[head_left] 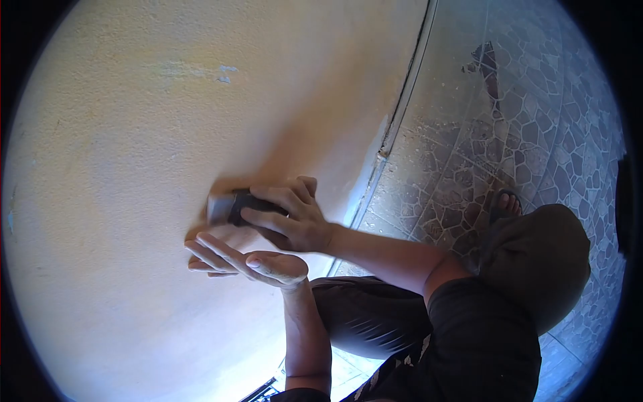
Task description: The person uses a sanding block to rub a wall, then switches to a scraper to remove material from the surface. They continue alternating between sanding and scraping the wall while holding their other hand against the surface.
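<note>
My right hand is closed around a dark hand tool with a pale flat end, which is blurred by motion. That pale end lies at the textured yellow-cream wall, and a shadow falls on the wall around it. Just below in the view, my left hand is held out flat beside the wall, fingers stretched and holding nothing. Its fingertips are close to the tool. The side of the tool within my right hand is mostly hidden by the fingers.
The wall meets a floor of stone-patterned tiles along a dark joint. Pale blue scuffs mark the wall. My bent knees and a sandaled foot are near the wall's base. Bright light comes in at the bottom.
</note>
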Action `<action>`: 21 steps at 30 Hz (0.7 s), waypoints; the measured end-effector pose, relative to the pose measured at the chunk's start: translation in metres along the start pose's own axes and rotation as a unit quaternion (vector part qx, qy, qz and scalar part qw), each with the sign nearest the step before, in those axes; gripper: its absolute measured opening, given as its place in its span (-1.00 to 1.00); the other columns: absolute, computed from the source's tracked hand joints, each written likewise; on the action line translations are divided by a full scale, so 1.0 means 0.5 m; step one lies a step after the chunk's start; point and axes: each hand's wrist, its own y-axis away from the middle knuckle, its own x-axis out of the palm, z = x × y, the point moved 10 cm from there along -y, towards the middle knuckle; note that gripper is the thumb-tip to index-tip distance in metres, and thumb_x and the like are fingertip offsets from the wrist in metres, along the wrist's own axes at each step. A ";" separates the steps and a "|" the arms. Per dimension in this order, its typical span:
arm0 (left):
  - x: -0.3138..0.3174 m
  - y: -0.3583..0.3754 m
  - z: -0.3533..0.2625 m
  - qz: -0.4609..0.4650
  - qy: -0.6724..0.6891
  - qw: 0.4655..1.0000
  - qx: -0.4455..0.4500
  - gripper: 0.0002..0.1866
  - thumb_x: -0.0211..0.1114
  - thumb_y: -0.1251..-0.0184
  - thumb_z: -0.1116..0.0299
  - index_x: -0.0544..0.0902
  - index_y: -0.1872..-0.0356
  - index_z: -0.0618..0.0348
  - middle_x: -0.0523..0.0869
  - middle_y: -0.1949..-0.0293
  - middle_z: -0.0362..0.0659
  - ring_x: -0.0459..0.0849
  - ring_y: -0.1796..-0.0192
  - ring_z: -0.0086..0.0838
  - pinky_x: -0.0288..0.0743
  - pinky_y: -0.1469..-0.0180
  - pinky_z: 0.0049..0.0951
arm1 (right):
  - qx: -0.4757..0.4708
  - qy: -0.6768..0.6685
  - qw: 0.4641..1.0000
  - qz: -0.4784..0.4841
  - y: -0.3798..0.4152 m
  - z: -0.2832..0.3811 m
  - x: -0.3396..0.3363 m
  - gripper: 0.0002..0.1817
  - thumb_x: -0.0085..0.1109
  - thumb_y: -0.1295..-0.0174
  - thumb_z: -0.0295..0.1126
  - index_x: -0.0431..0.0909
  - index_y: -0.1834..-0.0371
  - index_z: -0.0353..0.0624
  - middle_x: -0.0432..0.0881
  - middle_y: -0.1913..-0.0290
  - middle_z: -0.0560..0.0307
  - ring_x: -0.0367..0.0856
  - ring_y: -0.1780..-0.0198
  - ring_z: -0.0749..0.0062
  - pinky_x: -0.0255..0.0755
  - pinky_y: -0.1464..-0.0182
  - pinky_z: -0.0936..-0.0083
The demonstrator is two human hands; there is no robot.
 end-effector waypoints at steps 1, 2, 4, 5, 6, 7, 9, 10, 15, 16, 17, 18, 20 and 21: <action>-0.003 -0.005 0.000 -0.004 -0.002 1.000 0.001 -0.29 -0.55 -0.63 -0.04 0.11 -0.58 0.20 -0.02 -0.64 -0.05 -0.38 -0.67 -0.25 -0.71 -0.58 -0.05 | -0.077 0.000 0.997 0.003 0.004 -0.005 0.002 -0.60 0.29 -0.18 -0.58 0.56 -0.11 -0.14 0.54 -0.02 -0.07 0.57 0.03 0.24 0.39 0.10 0.36; -0.009 -0.008 0.002 -0.008 -0.007 1.000 0.001 -0.29 -0.55 -0.63 -0.04 0.11 -0.58 0.20 -0.01 -0.64 -0.05 -0.37 -0.67 -0.25 -0.71 -0.59 -0.05 | 0.045 -0.015 0.999 0.018 0.079 -0.142 0.044 -0.66 0.27 -0.24 -0.55 0.53 -0.10 -0.18 0.54 0.01 -0.04 0.57 0.02 0.32 0.40 0.14 0.41; -0.019 -0.011 0.009 -0.015 -0.016 1.000 -0.002 -0.29 -0.56 -0.63 -0.05 0.12 -0.58 0.19 0.00 -0.64 -0.06 -0.36 -0.68 -0.25 -0.70 -0.59 -0.04 | 0.115 -0.012 0.986 -0.119 0.056 -0.283 -0.038 -0.81 0.13 -0.42 -0.48 0.47 -0.03 -0.27 0.54 0.11 0.02 0.57 0.07 0.46 0.45 0.29 0.51; -0.025 -0.010 0.012 -0.016 -0.021 1.000 -0.006 -0.29 -0.56 -0.63 -0.05 0.12 -0.58 0.19 0.00 -0.64 -0.06 -0.36 -0.68 -0.25 -0.70 -0.59 -0.04 | 0.117 0.107 0.964 -0.212 0.029 -0.311 -0.115 -0.86 0.10 -0.45 -0.47 0.46 0.03 -0.30 0.56 0.20 0.03 0.56 0.18 0.43 0.47 0.28 0.49; -0.031 -0.006 0.013 -0.017 -0.024 0.999 -0.012 -0.29 -0.56 -0.63 -0.05 0.13 -0.58 0.18 0.01 -0.64 -0.06 -0.35 -0.68 -0.25 -0.70 -0.59 -0.04 | 0.118 0.106 0.965 -0.207 0.030 -0.336 -0.110 -0.86 0.10 -0.45 -0.47 0.46 0.03 -0.30 0.56 0.20 0.03 0.56 0.18 0.43 0.47 0.28 0.49; -0.033 -0.001 0.011 -0.020 -0.024 0.999 -0.020 -0.29 -0.56 -0.63 -0.05 0.13 -0.58 0.18 0.01 -0.64 -0.07 -0.35 -0.68 -0.25 -0.70 -0.59 -0.03 | 0.290 0.044 0.914 -0.280 0.080 -0.426 -0.130 -0.84 0.12 -0.45 -0.46 0.46 0.02 -0.29 0.56 0.22 0.03 0.54 0.23 0.42 0.45 0.26 0.47; -0.019 -0.004 -0.004 -0.027 -0.011 0.999 -0.024 -0.29 -0.57 -0.63 -0.05 0.13 -0.58 0.17 0.02 -0.63 -0.07 -0.34 -0.68 -0.26 -0.69 -0.59 -0.02 | 0.428 0.005 0.865 -0.261 0.067 -0.362 -0.123 -0.84 0.15 -0.44 -0.44 0.48 0.03 -0.27 0.56 0.26 0.04 0.55 0.25 0.39 0.44 0.17 0.48; -0.010 -0.009 -0.010 -0.026 -0.004 0.999 -0.019 -0.29 -0.57 -0.63 -0.05 0.14 -0.58 0.16 0.02 -0.63 -0.08 -0.33 -0.68 -0.26 -0.69 -0.59 -0.02 | 0.378 -0.081 0.894 -0.227 0.058 -0.301 -0.070 -0.79 0.23 -0.39 -0.43 0.51 0.00 -0.26 0.56 0.23 0.05 0.58 0.14 0.36 0.46 0.16 0.51; 0.000 -0.011 -0.025 -0.020 0.007 1.000 -0.021 -0.28 -0.58 -0.62 -0.06 0.15 -0.58 0.14 0.05 -0.63 -0.10 -0.31 -0.68 -0.26 -0.67 -0.59 0.00 | 0.056 -0.002 0.998 0.035 0.059 -0.121 0.040 -0.76 0.36 -0.16 -0.49 0.65 0.09 -0.20 0.64 -0.07 -0.06 0.59 -0.09 0.12 0.18 -0.22 0.06; -0.003 -0.013 -0.024 -0.024 0.006 0.999 -0.021 -0.28 -0.58 -0.62 -0.06 0.15 -0.57 0.14 0.05 -0.63 -0.10 -0.30 -0.68 -0.26 -0.67 -0.59 0.00 | 0.073 0.100 0.991 0.054 0.062 -0.200 0.017 -0.92 0.27 -0.26 -0.46 0.65 0.21 -0.18 0.67 0.04 -0.01 0.61 -0.01 0.24 0.34 -0.09 0.15; -0.008 -0.015 -0.019 -0.027 0.005 0.999 -0.022 -0.28 -0.58 -0.62 -0.06 0.15 -0.57 0.14 0.05 -0.63 -0.10 -0.30 -0.68 -0.26 -0.67 -0.59 0.00 | 0.282 -0.178 0.938 -0.092 0.065 -0.331 -0.032 -0.87 0.16 -0.38 -0.40 0.62 0.20 -0.23 0.66 0.16 0.00 0.61 0.14 0.29 0.45 0.10 0.27; -0.015 -0.013 -0.004 -0.033 -0.005 0.999 -0.038 -0.28 -0.59 -0.61 -0.07 0.16 -0.58 0.11 0.05 -0.63 -0.11 -0.30 -0.68 -0.26 -0.68 -0.59 0.00 | 0.411 -0.215 0.872 -0.154 0.186 -0.456 -0.045 -0.82 0.11 -0.42 -0.39 0.56 0.13 -0.32 0.58 0.26 0.03 0.58 0.23 0.32 0.48 0.23 0.39; -0.021 -0.009 0.020 -0.046 -0.005 0.998 -0.043 -0.28 -0.59 -0.61 -0.09 0.17 -0.58 0.06 0.05 -0.63 -0.12 -0.28 -0.68 -0.21 -0.66 -0.59 0.01 | 0.373 0.194 0.878 -0.230 0.173 -0.436 -0.160 -0.78 0.13 -0.42 -0.40 0.47 0.04 -0.35 0.55 0.24 -0.01 0.55 0.22 0.28 0.47 0.14 0.41; -0.027 -0.014 0.006 -0.044 0.005 0.997 -0.055 -0.26 -0.59 -0.60 -0.13 0.17 -0.58 0.06 0.04 -0.63 -0.11 -0.30 -0.67 -0.18 -0.62 -0.60 0.00 | 0.404 0.217 0.854 -0.246 0.219 -0.465 -0.151 -0.76 0.16 -0.41 -0.39 0.46 0.02 -0.34 0.56 0.21 -0.05 0.56 0.18 0.26 0.45 0.11 0.44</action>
